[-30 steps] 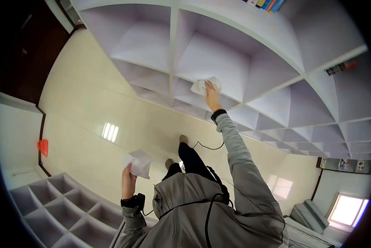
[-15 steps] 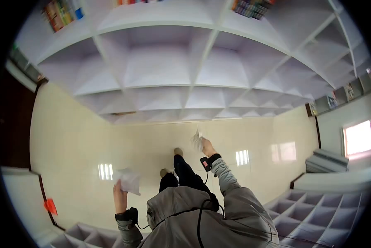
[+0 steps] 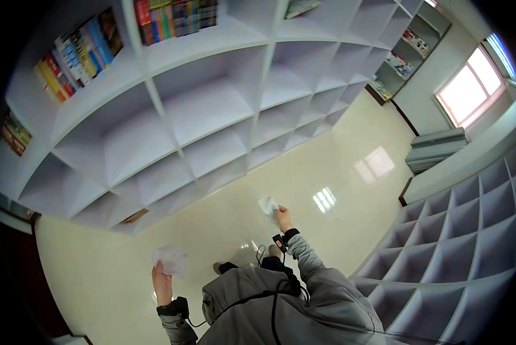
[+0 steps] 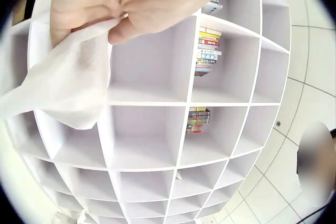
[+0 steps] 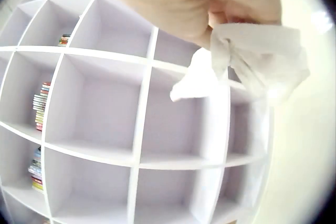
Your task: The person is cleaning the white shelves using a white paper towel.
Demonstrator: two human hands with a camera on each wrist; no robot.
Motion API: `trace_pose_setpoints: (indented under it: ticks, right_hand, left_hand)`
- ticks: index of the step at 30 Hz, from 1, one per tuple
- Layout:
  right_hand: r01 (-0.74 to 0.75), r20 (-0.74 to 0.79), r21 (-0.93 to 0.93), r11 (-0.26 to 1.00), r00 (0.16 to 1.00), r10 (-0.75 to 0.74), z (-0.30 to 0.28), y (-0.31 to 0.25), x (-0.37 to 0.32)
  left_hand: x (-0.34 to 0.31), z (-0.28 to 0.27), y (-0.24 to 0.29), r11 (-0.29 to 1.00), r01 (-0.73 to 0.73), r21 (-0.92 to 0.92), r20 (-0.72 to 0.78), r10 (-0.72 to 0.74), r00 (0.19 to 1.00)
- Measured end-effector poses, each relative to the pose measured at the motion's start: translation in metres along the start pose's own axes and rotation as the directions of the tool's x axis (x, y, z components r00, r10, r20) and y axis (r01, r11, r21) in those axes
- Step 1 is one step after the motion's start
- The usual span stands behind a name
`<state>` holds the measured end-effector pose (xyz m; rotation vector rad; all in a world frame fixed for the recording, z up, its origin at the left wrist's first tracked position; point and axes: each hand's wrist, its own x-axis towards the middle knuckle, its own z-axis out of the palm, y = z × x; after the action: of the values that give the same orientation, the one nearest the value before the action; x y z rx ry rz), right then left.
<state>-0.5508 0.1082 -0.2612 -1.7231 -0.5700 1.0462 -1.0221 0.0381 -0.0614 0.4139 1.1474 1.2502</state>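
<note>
My left hand (image 3: 162, 283) pinches a thin white tissue (image 3: 170, 261) that spreads out past the fingertips, low on the left of the head view. In the left wrist view the tissue (image 4: 79, 79) hangs from between thumb and fingers. My right hand (image 3: 283, 219) grips a second, crumpled white tissue (image 3: 267, 206), held out over the floor in front of the body. Bunched folds of that tissue (image 5: 262, 58) stick out beyond the fingers in the right wrist view. Both hands are apart from the large white bookshelf (image 3: 174, 152) ahead.
Rows of books (image 3: 177, 20) fill some upper compartments of the bookshelf. A brown flat piece (image 3: 135, 216) lies in a bottom compartment. Another white shelf unit (image 3: 442, 230) stands at the right. Grey stacked panels (image 3: 436, 150) sit under the window. Glossy tiled floor (image 3: 229, 207) runs between.
My right hand has drawn back from the bookshelf compartment to in front of the body, tissue still gripped. The head view has swung right, showing more books and the window. The left hand keeps its tissue.
</note>
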Motion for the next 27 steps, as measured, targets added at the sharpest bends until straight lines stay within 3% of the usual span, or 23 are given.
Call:
trace_pose_setpoints:
  ticks: [4,7,8,10,11,12,14,16,18,20,22,25,27]
  right_hand:
    - [0.175,-0.178,0.027,0.984,0.97,-0.167,-0.083,0.017,0.023]
    - [-0.051,-0.186,0.086,0.995,0.98,0.066,-0.14,-0.026,0.011]
    - [-0.046,-0.191,0.091,0.995,0.98,0.063,-0.157,-0.028,0.016]
    - [-0.102,-0.102,0.233,0.967,0.987,0.128,-0.198,-0.015,0.032]
    - [-0.195,-0.024,0.2,0.96,0.979,0.203,-0.215,-0.022,0.036]
    - [-0.19,-0.02,0.199,0.961,0.98,0.198,-0.227,-0.024,0.04]
    - [-0.176,0.1,0.423,0.889,0.984,0.147,-0.244,-0.03,0.048]
    - [-0.258,0.159,0.377,0.89,0.964,0.212,-0.26,-0.037,0.066]
    - [-0.271,0.306,0.427,0.863,0.941,0.144,-0.263,-0.046,0.079]
    - [-0.295,0.35,0.427,0.855,0.926,0.145,-0.254,-0.049,0.091]
    - [-0.31,0.386,0.43,0.848,0.912,0.138,-0.241,-0.051,0.107]
    - [-0.336,0.408,0.378,0.863,0.897,0.17,-0.201,-0.053,0.119]
    - [-0.326,0.429,0.328,0.887,0.888,0.168,-0.17,-0.023,0.145]
  left_hand:
    - [0.007,0.036,-0.042,1.0,0.017,0.017,0.109,-0.019,0.994]
    - [0.001,0.086,-0.066,0.997,0.069,-0.023,0.121,-0.066,0.991]
    - [0.001,0.099,-0.073,0.998,0.067,-0.022,0.128,-0.064,0.99]
    - [0.0,0.122,-0.091,0.996,0.069,-0.048,0.157,-0.06,0.986]
    - [-0.001,0.131,-0.097,0.997,0.068,-0.048,0.16,-0.059,0.985]
    - [-0.002,0.138,-0.106,0.997,0.055,-0.055,0.146,-0.046,0.988]
    - [-0.005,0.155,-0.116,0.997,0.036,-0.071,0.12,-0.028,0.992]
    - [-0.014,0.17,-0.122,0.997,0.006,-0.083,0.129,0.005,0.992]
    - [-0.024,0.178,-0.125,0.996,-0.008,-0.084,0.082,0.015,0.997]
    - [-0.035,0.172,-0.131,0.996,-0.016,-0.083,0.034,0.019,0.999]
    - [-0.046,0.151,-0.14,0.996,0.013,-0.091,-0.132,-0.025,0.991]
    - [-0.072,0.133,-0.138,0.991,-0.065,-0.116,-0.189,0.043,0.981]
    - [-0.082,0.113,-0.138,0.988,-0.083,-0.133,-0.258,0.046,0.965]
